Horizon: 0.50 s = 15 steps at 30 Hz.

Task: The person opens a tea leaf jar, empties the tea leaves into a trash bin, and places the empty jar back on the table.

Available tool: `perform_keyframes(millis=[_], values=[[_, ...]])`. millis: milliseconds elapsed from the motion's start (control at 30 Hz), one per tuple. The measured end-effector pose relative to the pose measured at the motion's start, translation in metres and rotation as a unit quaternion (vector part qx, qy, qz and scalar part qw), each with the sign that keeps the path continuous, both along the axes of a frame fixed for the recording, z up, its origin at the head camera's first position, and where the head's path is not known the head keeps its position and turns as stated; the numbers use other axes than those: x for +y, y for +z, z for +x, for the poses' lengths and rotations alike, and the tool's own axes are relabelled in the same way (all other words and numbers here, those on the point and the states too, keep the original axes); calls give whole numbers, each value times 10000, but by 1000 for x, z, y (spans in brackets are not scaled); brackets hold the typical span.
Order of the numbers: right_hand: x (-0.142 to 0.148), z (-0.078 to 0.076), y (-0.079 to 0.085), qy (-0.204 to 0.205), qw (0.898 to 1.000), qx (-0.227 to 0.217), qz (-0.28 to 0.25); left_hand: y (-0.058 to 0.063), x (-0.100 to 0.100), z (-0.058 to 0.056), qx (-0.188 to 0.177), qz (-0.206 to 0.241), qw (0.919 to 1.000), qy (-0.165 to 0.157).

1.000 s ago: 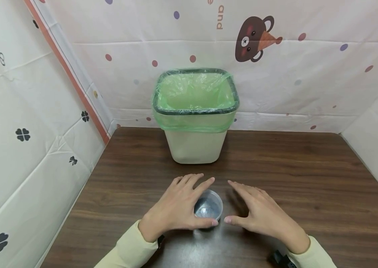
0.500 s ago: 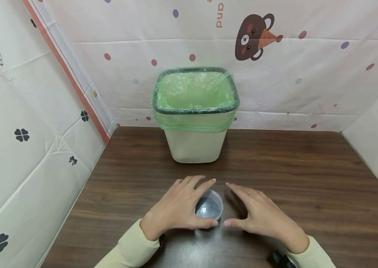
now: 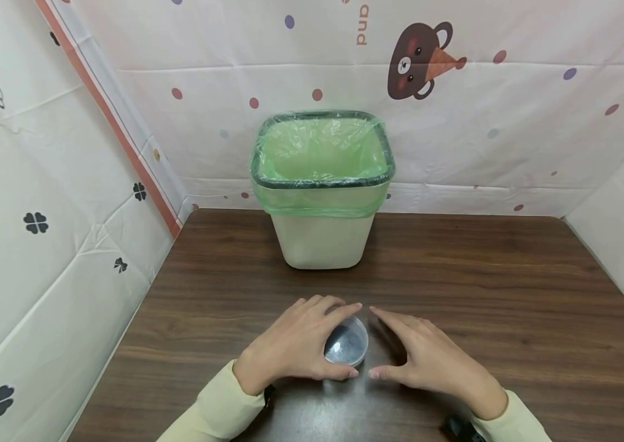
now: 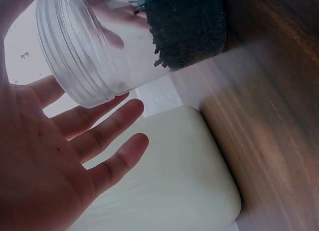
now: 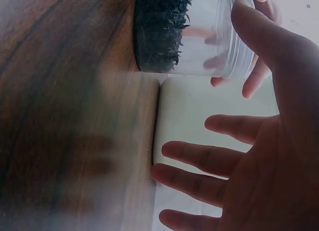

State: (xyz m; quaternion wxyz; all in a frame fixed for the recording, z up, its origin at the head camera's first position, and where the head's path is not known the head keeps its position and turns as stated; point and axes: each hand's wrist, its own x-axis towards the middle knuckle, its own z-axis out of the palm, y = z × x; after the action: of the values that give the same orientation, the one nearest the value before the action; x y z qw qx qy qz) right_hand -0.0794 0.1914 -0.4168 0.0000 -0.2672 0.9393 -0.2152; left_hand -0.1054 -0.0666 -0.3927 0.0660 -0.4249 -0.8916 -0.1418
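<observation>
A clear jar (image 3: 347, 345) with a ridged rim stands upright on the wooden table, dark shredded or flaky stuff packed in its lower part, as both wrist views show. My left hand (image 3: 292, 344) curves loosely around the jar's left side, its thumb in front and index finger behind, close to the rim. In the left wrist view its other fingers (image 4: 112, 164) stretch out apart from the jar. My right hand (image 3: 436, 362) hovers at the jar's right with spread fingers, holding nothing; a gap separates it from the jar in the head view.
Behind the hands a pale bin (image 3: 323, 242) stands on the table (image 3: 483, 264), lined with a green bag (image 3: 317, 205) folded over its dark rim. Printed white sheets hang at the back and both sides. Black straps show at my wrists.
My left index finger and thumb have drawn slightly inward around the jar's rim. My right fingertips have shifted a little left and down. The jar stays about where it was.
</observation>
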Motion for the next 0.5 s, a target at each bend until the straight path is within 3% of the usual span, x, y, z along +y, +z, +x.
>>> perform_keyframes(millis=[233,500], values=[[-3,3,-2,60,10000,6,20,-2,1,0,-41,164,9997,-198],[-4,4,-4,116,9999,-23,-8,-3,1,-1,-488,433,9975,-265]])
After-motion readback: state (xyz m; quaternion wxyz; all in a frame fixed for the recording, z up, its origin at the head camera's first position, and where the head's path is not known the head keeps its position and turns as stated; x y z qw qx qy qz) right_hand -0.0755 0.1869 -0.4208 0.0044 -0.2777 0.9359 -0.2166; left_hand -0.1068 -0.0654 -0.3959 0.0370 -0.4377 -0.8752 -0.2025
